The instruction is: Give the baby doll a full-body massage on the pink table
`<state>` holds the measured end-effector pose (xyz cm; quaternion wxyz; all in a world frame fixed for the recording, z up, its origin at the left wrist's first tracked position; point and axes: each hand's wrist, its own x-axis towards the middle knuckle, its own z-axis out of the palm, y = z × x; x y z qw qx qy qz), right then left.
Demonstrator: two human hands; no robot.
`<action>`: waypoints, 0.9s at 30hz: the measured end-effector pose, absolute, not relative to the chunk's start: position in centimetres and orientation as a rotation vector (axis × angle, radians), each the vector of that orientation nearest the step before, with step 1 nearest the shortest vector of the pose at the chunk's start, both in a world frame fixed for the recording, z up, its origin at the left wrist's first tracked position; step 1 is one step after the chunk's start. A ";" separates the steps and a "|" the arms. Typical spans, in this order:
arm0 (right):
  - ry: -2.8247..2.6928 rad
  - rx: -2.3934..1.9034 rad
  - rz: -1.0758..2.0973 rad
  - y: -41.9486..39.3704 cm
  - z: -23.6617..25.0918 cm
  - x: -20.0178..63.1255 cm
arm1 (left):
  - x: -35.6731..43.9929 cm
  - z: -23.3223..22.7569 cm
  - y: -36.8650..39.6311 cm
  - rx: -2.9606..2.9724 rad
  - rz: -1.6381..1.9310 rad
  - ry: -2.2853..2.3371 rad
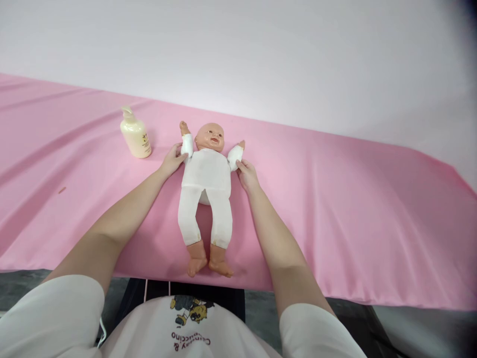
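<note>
On the pink sheet point(335, 199), both hands' grip pinches the white-suited doll's point(206, 174) sleeves, face-up.

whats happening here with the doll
A person leans over a doll that lies face up on a pink sheet. The left hand touches one of the doll's sleeved arms and the right hand touches the other, both arms spread outward. A cream pump bottle stands upright on the sheet, apart from the doll, near the left hand.
</note>
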<state>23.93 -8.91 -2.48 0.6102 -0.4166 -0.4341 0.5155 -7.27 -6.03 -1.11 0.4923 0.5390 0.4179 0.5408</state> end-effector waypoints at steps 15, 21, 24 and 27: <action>-1.093 -0.888 1.224 -9.9 -2.1 24.5 | -7.8 0.2 -6.7 1.099 1.261 0.722; -1.025 -0.870 1.163 -8.8 -2.8 24.2 | -7.5 -0.2 -6.5 1.260 1.341 0.920; -0.999 -0.893 1.175 -8.7 -2.9 24.3 | -7.9 -0.3 -6.9 1.434 1.343 1.159; -0.997 -0.904 1.187 -8.8 -2.9 24.2 | -8.1 -0.2 -7.2 1.632 1.286 1.373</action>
